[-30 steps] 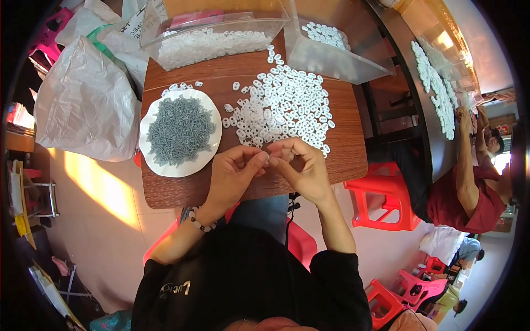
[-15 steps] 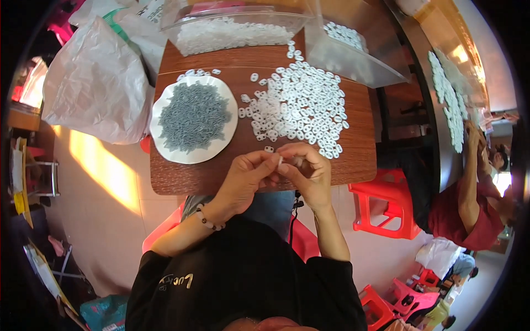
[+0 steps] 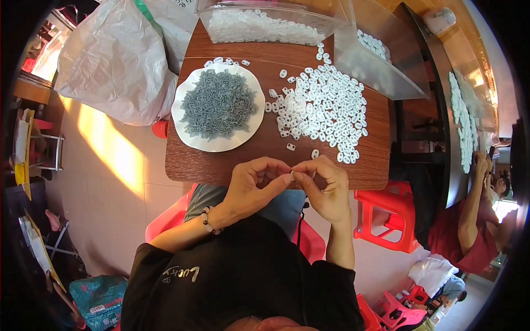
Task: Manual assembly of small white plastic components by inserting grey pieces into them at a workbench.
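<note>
Over the table's front edge, my left hand (image 3: 255,186) and my right hand (image 3: 327,190) meet fingertip to fingertip. Both are pinched on one small white plastic piece (image 3: 292,173), mostly covered by the fingers. Beyond my right hand spreads a pile of white oval plastic pieces with two holes each (image 3: 331,105). A loose two-holed piece (image 3: 315,154) lies just past my right fingers. Short grey-blue rods (image 3: 221,105) are heaped on a white scalloped plate (image 3: 190,142), beyond my left hand.
A clear bin (image 3: 276,34) of white pieces stands on the brown table's (image 3: 221,170) far edge, with a tilted clear container (image 3: 381,69) beside it. White sacks (image 3: 118,66) stand at the left, and a red stool (image 3: 389,215) at the right. A person in dark red (image 3: 461,237) works nearby.
My joined hands have come back from the pile toward the table's front edge, the fingertips still together. The whole view has shifted a little.
</note>
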